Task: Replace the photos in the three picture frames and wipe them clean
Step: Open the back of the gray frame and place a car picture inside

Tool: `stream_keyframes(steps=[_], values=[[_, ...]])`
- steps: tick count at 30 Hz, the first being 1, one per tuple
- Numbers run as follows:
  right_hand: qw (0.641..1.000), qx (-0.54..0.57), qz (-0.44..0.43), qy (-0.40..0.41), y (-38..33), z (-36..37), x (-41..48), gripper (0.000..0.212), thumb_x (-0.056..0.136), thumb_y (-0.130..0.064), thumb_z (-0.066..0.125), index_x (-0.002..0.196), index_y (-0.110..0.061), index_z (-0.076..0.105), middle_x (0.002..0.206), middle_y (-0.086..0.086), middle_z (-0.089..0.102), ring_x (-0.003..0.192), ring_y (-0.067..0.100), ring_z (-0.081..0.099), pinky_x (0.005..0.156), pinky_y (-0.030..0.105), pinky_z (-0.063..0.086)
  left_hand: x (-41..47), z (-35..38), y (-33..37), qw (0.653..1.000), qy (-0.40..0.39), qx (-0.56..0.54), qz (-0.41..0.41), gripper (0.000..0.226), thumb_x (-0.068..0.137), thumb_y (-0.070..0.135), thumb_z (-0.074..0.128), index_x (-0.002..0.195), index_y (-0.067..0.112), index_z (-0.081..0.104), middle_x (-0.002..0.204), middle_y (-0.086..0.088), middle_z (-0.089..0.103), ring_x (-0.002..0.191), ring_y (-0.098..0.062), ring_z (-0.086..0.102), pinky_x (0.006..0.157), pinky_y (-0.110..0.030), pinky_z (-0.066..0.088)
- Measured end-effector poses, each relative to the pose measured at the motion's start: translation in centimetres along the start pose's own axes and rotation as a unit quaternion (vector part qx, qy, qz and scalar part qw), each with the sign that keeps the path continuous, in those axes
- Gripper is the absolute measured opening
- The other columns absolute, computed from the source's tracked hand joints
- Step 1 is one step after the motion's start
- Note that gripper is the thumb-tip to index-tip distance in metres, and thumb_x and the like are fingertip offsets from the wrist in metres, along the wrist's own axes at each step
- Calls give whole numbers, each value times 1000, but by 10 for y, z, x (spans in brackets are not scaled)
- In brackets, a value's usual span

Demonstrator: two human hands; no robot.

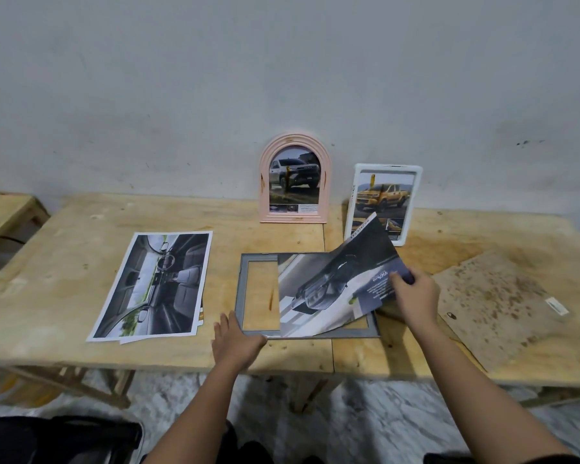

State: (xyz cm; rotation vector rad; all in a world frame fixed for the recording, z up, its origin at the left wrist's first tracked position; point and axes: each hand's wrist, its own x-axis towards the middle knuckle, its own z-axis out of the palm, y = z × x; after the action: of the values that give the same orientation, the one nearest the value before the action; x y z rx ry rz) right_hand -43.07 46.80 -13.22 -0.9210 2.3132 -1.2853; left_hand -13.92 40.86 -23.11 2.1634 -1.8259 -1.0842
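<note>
Pinching photo point(335, 289), seemingly steadying grey frame point(245, 289)

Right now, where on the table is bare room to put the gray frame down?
Bare wood lies left of the car-interior print, and behind it up to the pink arched frame. The middle is crowded: gray frame, the photo held by the right hand, white frame. The backing board fills the right.

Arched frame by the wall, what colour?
Pale pink arched frame, with rust-coloured smudges; head view.
</note>
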Motion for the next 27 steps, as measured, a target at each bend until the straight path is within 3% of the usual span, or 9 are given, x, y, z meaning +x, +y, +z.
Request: stream_keyframes(steps=[2,7,11,14,16,18,20,24,27], values=[[998,31,-55,8,-23,-7,-1,21,86,-13,60,70,-1,55,63,9,51,57,19,43,52,28,32,2,-2,1,1000,-6,-16,-6,98,74,41,69,148,13,13,157,-9,12,143,-30,12,115,-50,20],[972,129,-195,-14,-98,-18,-11,9,88,-12,61,84,-19,64,70,-6,62,63,1,56,59,21,46,3,-4,2,1000,-16,-17,-11,93,75,37,68,147,10,17,154,-10,19,141,-32,17,113,-50,24],[949,154,-257,-96,-150,-16,-21,15,88,-14,62,84,-29,64,75,1,65,73,17,62,64,31,50,8,-12,1,999,-30,-35,-13,69,84,24,60,143,5,29,149,-16,27,137,-34,27,112,-44,28],[926,141,-303,-175,-186,-7,-31,6,88,-13,63,89,-14,68,81,9,68,74,12,61,65,31,50,11,-39,7,987,12,-160,-21,44,91,10,49,133,0,43,136,-18,46,117,-34,49,96,-37,43],[901,130,-324,-258,-208,2,-39,8,88,-13,62,93,-15,67,81,-2,68,73,0,61,63,19,49,8,-70,14,944,75,-320,-16,42,94,6,43,136,4,42,128,-9,51,102,-27,56,82,-33,45],[876,126,-325,-333,-228,14,-46,10,89,-13,60,89,-22,65,78,-13,66,72,-6,62,63,10,46,-1,-109,20,894,164,-417,21,38,97,13,42,135,9,45,133,-6,51,114,-23,52,93,-31,41],[864,133,-320,-366,-247,31,-52,15,89,-14,60,81,-26,63,68,-17,67,68,-6,62,62,11,46,-12,-142,20,853,218,-469,71,36,99,22,40,134,11,48,135,-1,49,124,-17,46,102,-29,35],[859,231,-261,-376,-286,81,-58,15,89,-11,59,78,-21,62,64,-13,69,62,1,62,60,17,49,-18,-190,-6,794,210,-560,105,35,101,18,33,128,10,54,129,-4,56,122,-18,50,99,-31,40],[875,272,-176,-359,-311,141,-56,15,88,-13,60,74,-18,62,61,-9,67,58,5,61,60,21,48,-15,-223,-37,766,211,-596,116,35,100,11,30,105,11,64,110,-7,65,109,-20,58,87,-26,46]])
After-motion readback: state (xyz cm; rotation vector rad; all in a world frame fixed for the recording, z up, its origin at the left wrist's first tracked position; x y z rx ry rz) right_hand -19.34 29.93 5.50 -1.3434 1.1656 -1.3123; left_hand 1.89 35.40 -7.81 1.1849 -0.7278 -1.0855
